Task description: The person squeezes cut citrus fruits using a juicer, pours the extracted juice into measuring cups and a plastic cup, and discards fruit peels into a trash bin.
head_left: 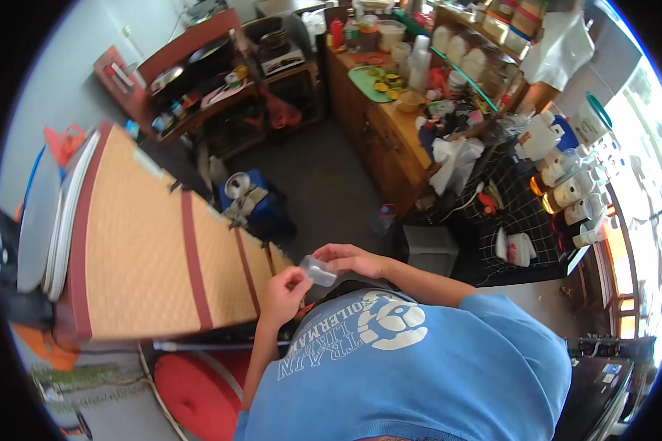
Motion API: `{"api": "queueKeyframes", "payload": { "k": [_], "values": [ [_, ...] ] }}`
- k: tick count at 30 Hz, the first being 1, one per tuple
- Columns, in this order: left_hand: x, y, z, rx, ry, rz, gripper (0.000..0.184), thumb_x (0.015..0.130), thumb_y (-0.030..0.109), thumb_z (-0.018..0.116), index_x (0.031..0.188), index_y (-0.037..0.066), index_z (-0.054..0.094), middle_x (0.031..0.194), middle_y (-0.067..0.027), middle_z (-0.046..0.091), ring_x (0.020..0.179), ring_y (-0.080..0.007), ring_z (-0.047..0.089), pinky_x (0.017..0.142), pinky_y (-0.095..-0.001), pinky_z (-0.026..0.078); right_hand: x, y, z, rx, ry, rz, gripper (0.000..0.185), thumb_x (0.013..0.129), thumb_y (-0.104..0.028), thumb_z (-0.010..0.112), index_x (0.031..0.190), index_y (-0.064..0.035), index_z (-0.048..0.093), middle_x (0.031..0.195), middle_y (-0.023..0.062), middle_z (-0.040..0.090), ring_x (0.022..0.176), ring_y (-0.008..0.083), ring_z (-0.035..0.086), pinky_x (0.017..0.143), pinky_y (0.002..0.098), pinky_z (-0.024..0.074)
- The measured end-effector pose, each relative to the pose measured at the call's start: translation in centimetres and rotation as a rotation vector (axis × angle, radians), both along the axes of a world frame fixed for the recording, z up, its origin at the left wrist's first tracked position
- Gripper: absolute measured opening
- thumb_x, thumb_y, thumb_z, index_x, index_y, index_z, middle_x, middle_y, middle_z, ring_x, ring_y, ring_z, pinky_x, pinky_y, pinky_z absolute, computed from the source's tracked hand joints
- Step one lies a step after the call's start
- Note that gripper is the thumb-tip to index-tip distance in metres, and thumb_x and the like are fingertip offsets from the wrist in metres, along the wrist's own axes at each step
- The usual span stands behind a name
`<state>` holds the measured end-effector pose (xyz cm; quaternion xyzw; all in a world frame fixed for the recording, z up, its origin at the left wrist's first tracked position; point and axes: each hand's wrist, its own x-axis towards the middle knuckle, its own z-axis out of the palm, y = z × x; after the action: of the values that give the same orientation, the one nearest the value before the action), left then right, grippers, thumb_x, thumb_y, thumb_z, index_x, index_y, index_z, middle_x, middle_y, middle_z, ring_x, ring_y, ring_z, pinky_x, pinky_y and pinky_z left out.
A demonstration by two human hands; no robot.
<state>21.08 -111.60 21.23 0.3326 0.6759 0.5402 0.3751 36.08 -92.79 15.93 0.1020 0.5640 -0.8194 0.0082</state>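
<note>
Just in front of the blue shirt, both hands meet at a small see-through plastic piece, perhaps a little container or pouch; its exact kind is not plain. My left hand pinches its left edge between thumb and fingers. On the upper right side my right hand has its fingers curled onto it. Whether anything lies inside the plastic cannot be made out.
A tan folded mattress with maroon bands stands close on the left. A wooden counter holds a green board with cut fruit. Several bottles line the right, above a grey bin. A blue container sits on the floor.
</note>
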Motion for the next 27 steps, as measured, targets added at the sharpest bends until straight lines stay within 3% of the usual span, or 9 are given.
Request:
{"api": "queueKeyframes", "payload": {
  "k": [2, 4, 9, 13, 14, 17, 19, 24, 27],
  "values": [
    [0.3, 5.5, -1.5, 0.070, 0.312, -0.297, 0.014, 0.089, 0.010, 0.073, 0.092, 0.000, 0.065, 0.070, -0.0031, 0.063, 0.062, -0.0083, 0.058, 0.060, -0.0256, 0.048, 1.7, 2.5, -0.6, 0.061, 0.114, -0.092, 0.044, 0.094, -0.025, 0.063, 0.131, -0.0031, 0.058, 0.117, 0.0092, 0.065, 0.108, 0.0172, 0.061, 0.090, 0.0341, 0.0511],
    [0.5, 9.7, -1.3, 0.011, 0.312, -0.441, 0.014, 0.090, 0.011, 0.073, 0.093, 0.000, 0.067, 0.074, -0.0034, 0.065, 0.066, -0.0079, 0.060, 0.063, -0.0253, 0.050, 3.4, 4.8, -0.8, 0.280, 0.004, -0.100, 0.050, 0.090, -0.023, 0.067, 0.134, -0.0018, 0.056, 0.117, 0.0094, 0.066, 0.106, 0.0175, 0.062, 0.090, 0.0327, 0.0506],
    [-1.6, 20.3, -5.3, 0.004, 0.299, -0.819, 0.020, 0.089, 0.015, 0.075, 0.100, 0.001, 0.067, 0.084, -0.0059, 0.070, 0.074, -0.0090, 0.063, 0.067, -0.0261, 0.052, 5.1, 9.5, -5.2, 0.224, -0.089, -0.349, 0.049, 0.088, -0.018, 0.074, 0.131, -0.0003, 0.058, 0.114, 0.0080, 0.067, 0.102, 0.0147, 0.063, 0.089, 0.0305, 0.0510],
    [-6.7, 30.2, -6.9, -0.092, 0.327, -0.871, 0.027, 0.086, 0.021, 0.076, 0.104, 0.003, 0.068, 0.086, -0.0108, 0.073, 0.076, -0.0169, 0.069, 0.069, -0.0325, 0.055, 2.4, 14.2, -8.2, 0.246, -0.307, -0.681, 0.045, 0.084, -0.016, 0.076, 0.124, -0.0005, 0.061, 0.113, 0.0095, 0.068, 0.102, 0.0164, 0.065, 0.088, 0.0314, 0.0523],
    [-8.7, 33.3, -9.1, -0.162, 0.377, -0.851, 0.031, 0.085, 0.023, 0.076, 0.108, 0.003, 0.068, 0.089, -0.0122, 0.074, 0.079, -0.0189, 0.071, 0.071, -0.0333, 0.056, 1.5, 15.7, -8.9, 0.275, -0.421, -0.768, 0.045, 0.082, -0.015, 0.076, 0.122, -0.0004, 0.062, 0.112, 0.0101, 0.069, 0.102, 0.0169, 0.066, 0.087, 0.0315, 0.0525],
    [-15.4, 42.0, -15.5, -0.357, 0.419, -0.810, 0.039, 0.085, 0.029, 0.076, 0.112, 0.003, 0.070, 0.098, -0.0153, 0.075, 0.087, -0.0251, 0.073, 0.078, -0.0364, 0.057, -1.8, 21.0, -10.7, 0.332, -0.444, -0.921, 0.047, 0.078, -0.014, 0.079, 0.121, -0.0020, 0.064, 0.107, 0.0092, 0.071, 0.098, 0.0162, 0.067, 0.085, 0.0313, 0.0534],
    [-20.5, 46.2, -21.1, -0.431, 0.593, -0.794, 0.037, 0.086, 0.032, 0.074, 0.109, 0.003, 0.072, 0.104, -0.0169, 0.074, 0.098, -0.0303, 0.071, 0.086, -0.0403, 0.056, -4.7, 23.7, -12.3, 0.409, -0.424, -1.077, 0.047, 0.077, -0.014, 0.080, 0.121, -0.0029, 0.064, 0.104, 0.0080, 0.071, 0.094, 0.0152, 0.067, 0.083, 0.0306, 0.0538],
    [-27.6, 52.6, -18.5, -0.791, 1.044, -1.216, 0.037, 0.087, 0.032, 0.072, 0.111, 0.005, 0.073, 0.114, -0.0183, 0.071, 0.110, -0.0339, 0.067, 0.096, -0.0436, 0.054, -8.1, 29.4, -11.9, 0.557, -0.532, -1.467, 0.048, 0.077, -0.015, 0.082, 0.121, -0.0055, 0.065, 0.102, 0.0051, 0.072, 0.086, 0.0132, 0.068, 0.078, 0.0282, 0.0542],
    [-31.2, 54.9, -21.4, -0.744, 1.072, -1.174, 0.038, 0.086, 0.033, 0.072, 0.112, 0.005, 0.073, 0.115, -0.0180, 0.071, 0.111, -0.0345, 0.066, 0.096, -0.0431, 0.053, -8.5, 31.7, -12.3, 0.383, -0.521, -1.576, 0.053, 0.075, -0.022, 0.084, 0.122, -0.0040, 0.064, 0.110, 0.0083, 0.072, 0.095, 0.0177, 0.070, 0.086, 0.0320, 0.0541]
  ]
}}
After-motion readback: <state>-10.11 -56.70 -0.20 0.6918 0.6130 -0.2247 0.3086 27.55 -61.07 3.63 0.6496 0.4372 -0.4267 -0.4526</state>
